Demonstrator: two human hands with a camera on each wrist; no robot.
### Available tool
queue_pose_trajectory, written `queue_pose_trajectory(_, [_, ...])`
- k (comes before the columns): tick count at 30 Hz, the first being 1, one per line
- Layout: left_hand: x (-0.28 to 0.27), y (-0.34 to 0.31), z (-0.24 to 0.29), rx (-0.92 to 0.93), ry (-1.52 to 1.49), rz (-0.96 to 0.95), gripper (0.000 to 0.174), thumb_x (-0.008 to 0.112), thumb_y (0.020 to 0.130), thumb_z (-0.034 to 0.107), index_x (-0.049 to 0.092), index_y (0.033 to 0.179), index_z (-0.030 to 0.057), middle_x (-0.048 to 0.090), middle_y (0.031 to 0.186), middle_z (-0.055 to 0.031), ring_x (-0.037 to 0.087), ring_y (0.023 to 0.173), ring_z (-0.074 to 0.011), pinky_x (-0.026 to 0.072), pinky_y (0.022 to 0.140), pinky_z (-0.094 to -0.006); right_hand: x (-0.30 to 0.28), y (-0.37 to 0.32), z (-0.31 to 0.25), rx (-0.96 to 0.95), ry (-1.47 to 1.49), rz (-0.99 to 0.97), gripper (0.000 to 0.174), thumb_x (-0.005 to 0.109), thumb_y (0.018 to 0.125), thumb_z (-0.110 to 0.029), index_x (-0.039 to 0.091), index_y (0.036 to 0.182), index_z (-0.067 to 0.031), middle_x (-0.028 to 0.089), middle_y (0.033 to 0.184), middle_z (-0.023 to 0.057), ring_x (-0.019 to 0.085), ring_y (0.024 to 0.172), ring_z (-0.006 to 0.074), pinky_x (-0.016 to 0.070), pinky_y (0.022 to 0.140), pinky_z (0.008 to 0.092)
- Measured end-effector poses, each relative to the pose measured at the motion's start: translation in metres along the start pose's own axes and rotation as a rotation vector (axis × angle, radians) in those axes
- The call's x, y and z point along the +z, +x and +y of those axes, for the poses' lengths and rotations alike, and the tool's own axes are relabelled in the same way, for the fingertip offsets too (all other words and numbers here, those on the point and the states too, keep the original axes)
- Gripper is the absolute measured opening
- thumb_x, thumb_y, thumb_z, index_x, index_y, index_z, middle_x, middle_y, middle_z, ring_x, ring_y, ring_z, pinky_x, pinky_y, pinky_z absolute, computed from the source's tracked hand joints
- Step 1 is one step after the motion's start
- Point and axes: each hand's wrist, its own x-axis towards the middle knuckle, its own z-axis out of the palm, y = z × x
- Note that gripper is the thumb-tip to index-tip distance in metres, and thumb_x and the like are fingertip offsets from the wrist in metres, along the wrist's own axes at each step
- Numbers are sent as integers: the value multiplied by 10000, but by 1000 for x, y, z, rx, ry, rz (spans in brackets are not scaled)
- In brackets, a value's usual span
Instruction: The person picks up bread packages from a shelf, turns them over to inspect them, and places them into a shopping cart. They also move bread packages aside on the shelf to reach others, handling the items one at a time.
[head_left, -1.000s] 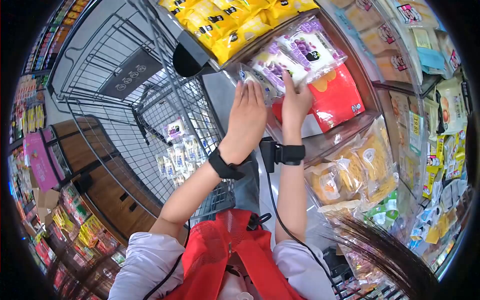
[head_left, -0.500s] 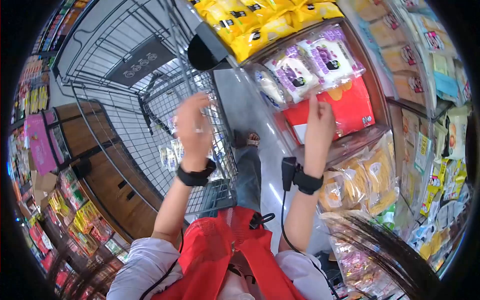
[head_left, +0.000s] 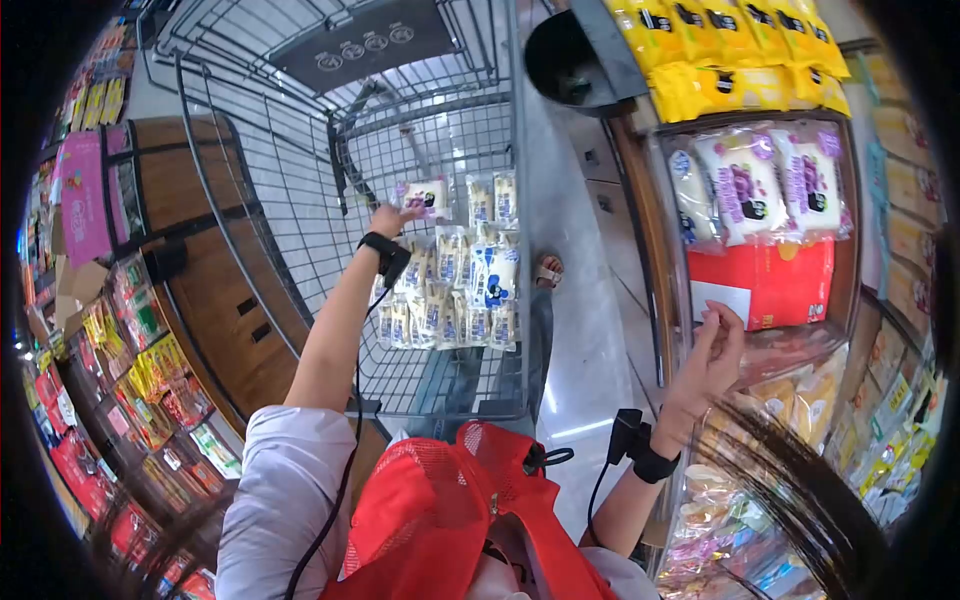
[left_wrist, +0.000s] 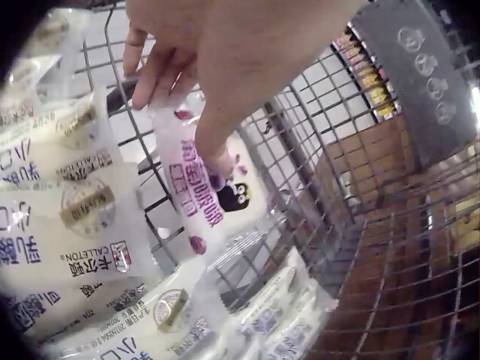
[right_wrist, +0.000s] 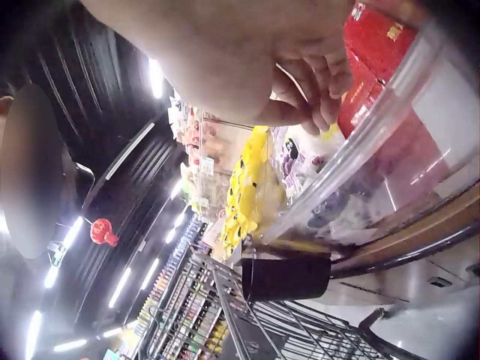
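Note:
My left hand (head_left: 393,220) reaches down into the shopping cart (head_left: 300,265) at a clear bread packet with purple grape print (head_left: 425,198). In the left wrist view its thumb lies across the face of the bread packet (left_wrist: 214,176), with the fingers by the far edge. Beside it are stacked several small white packets with blue print (head_left: 450,270). My right hand (head_left: 712,355) holds nothing, fingers loosely bent, over the front of the shelf bin near a red box (head_left: 765,285). Behind that box, two purple-print packets (head_left: 745,185) lie by a blue-print one (head_left: 690,190).
Yellow packets (head_left: 735,90) fill the bin's far section, by a dark round holder (head_left: 565,60). Larger tan food bags (head_left: 790,395) lie in the nearer section. Wooden cabinets (head_left: 185,200) and snack shelves (head_left: 110,350) stand left of the cart.
My left hand has gone from the shelf bin into the cart, to the purple-print packet. My right hand has drawn back from the bin's packets towards me. The view has turned right.

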Motion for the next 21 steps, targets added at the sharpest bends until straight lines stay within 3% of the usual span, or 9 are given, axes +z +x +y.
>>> queue_pose_trajectory(1, [15, 3, -5, -53, -60, 55, 476, 760, 712, 411, 567, 759, -22, 597, 641, -97, 561, 608, -156, 437, 565, -321, 4, -4, -2, 22, -1, -9, 137, 517, 906, -74, 610, 984, -10, 597, 885, 70, 532, 773, 167, 417, 688, 282])
queue_pose_trajectory(4, [25, -1, -1, 99, -196, 306, 458, 791, 693, 372, 538, 735, -8, 583, 633, -85, 543, 573, -144, 430, 537, -309, 7, -13, -9, -60, -78, 48, 130, 524, 902, -66, 612, 979, -9, 597, 907, 68, 537, 780, 168, 419, 697, 281])
queue_pose_trajectory(7, [20, 9, -24, 74, -501, 205, 241, 725, 799, 190, 534, 772, 46, 577, 675, -24, 549, 629, -106, 475, 561, -252, 1, -17, -28, -101, -51, 101, 123, 538, 894, -60, 622, 975, -23, 601, 917, 67, 541, 780, 166, 427, 700, 284])
queue_pose_trajectory(9, [-21, -42, 21, 69, -794, 299, 162, 666, 847, 116, 514, 831, 61, 570, 757, -9, 555, 688, -96, 502, 591, -248, -4, -21, -44, -134, -60, 90, 121, 541, 893, -58, 627, 973, -31, 602, 916, 67, 543, 781, 166, 430, 700, 287])
queue_pose_trajectory(11, [-66, -98, 70, 295, -968, 406, 217, 661, 857, 121, 463, 789, 63, 503, 713, 23, 511, 689, -66, 440, 593, -221, -7, -27, -60, -160, 33, -64, 141, 564, 877, -67, 618, 1003, -35, 599, 958, 84, 559, 826, 192, 447, 734, 298])
queue_pose_trajectory(13, [-104, -155, 114, 351, -1041, 462, 227, 630, 875, 86, 419, 794, 75, 491, 742, 29, 487, 701, -55, 427, 619, -211, -4, -36, -66, -197, 145, -219, 237, 600, 858, -86, 578, 1088, -34, 579, 1059, 110, 563, 928, 230, 458, 793, 315])
queue_pose_trajectory(16, [-153, -243, 175, 440, -852, 310, 237, 610, 882, 62, 394, 785, 83, 470, 750, 31, 470, 714, -40, 412, 639, -196, 6, -47, -74, -245, 325, -426, 510, 682, 815, -134, 455, 1262, -42, 503, 1249, 151, 521, 1106, 281, 455, 880, 351])
queue_pose_trajectory(19, [-161, -306, 230, 516, -792, 24, 213, 630, 839, -8, 441, 781, 72, 512, 782, 9, 500, 722, -48, 421, 676, -184, 3, -53, -84, -135, 586, -589, 645, 729, 779, -160, 391, 1317, -45, 451, 1320, 165, 527, 1122, 280, 456, 889, 358])
queue_pose_trajectory(21, [-145, -321, 259, 650, -812, -184, 198, 642, 826, -14, 461, 793, 60, 527, 787, 0, 531, 757, -64, 440, 688, -203, -6, -45, -78, -73, 646, -614, 616, 754, 754, -163, 451, 1277, -45, 525, 1232, 146, 565, 1059, 235, 461, 875, 339])
